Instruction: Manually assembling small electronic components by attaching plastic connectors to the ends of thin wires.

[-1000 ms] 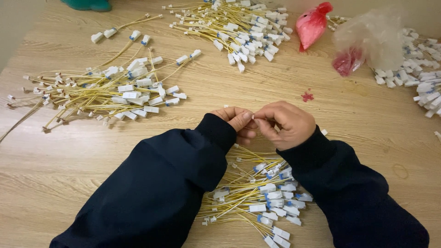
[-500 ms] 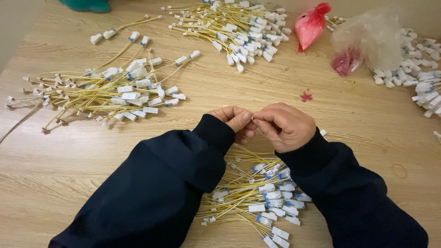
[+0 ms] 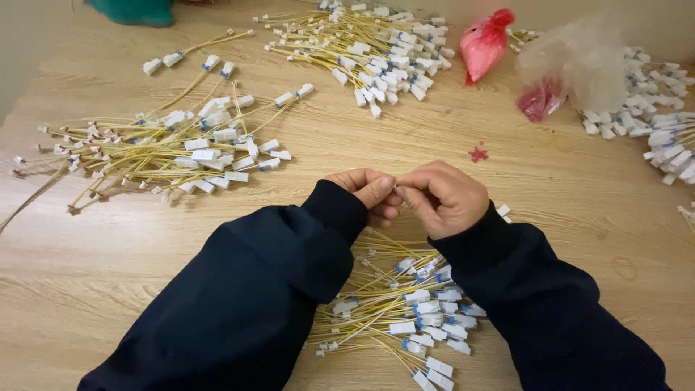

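- Both hands meet over the middle of the wooden table [image 3: 217, 246], a pale, smooth surface with a laminate grain look
- Left hand [image 3: 368, 194] and right hand [image 3: 443, 197] are curled inward with fingertips pressed together and touching each other, pinching something tiny between them; what exactly is too small and hidden by the fingers, can't tell
- Dark navy sleeves [image 3: 275, 289], soft matte fabric, cover both arms down to the wrists
- Right under the wrists, on the near side, lies a loose pile of thin yellow wires [image 3: 405, 318] with small white rectangular plugs and bits of blue on the ends, fanned out messily
- A similar bundle on the left [image 3: 174, 148] is spread long and flat, wire ends pointing left
- A far bundle [image 3: 369, 43] sits denser, plugs bunched together
- Far right: a crinkly red plastic bag [image 3: 483, 42], and near it a cloudy clear bag [image 3: 579, 61] with something red inside
- A heap of white connectors [image 3: 659, 130] lies at the right edge
- Small red scrap [image 3: 478, 153] on the table just beyond the hands
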